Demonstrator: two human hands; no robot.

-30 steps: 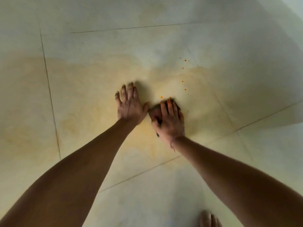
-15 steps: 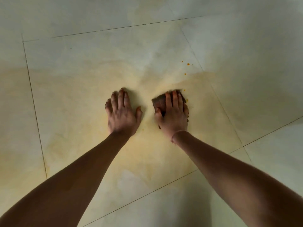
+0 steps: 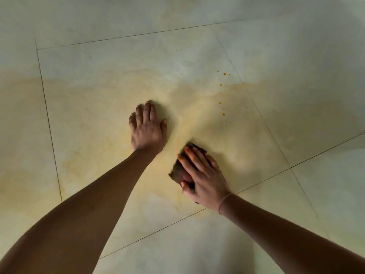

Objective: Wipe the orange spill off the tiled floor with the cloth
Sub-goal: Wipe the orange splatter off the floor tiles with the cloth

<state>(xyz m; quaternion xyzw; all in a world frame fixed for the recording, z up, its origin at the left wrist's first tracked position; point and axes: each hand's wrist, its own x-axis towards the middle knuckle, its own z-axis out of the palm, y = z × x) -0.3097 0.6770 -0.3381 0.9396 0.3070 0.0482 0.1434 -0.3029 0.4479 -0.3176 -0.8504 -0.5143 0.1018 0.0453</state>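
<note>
You're bracing your left hand flat, fingers released, on the floor for support — your right hand is pressing the cloth down, fingers straight, while orange drops are waiting beyond.

The floor is pale glossy tile with thin dark joints, and a yellowish smear spreads widely over the middle tile. Small orange drops dot that tile's far right part. A dark cloth lies on the smear under the right hand, and the left hand rests flat nearby.
</note>
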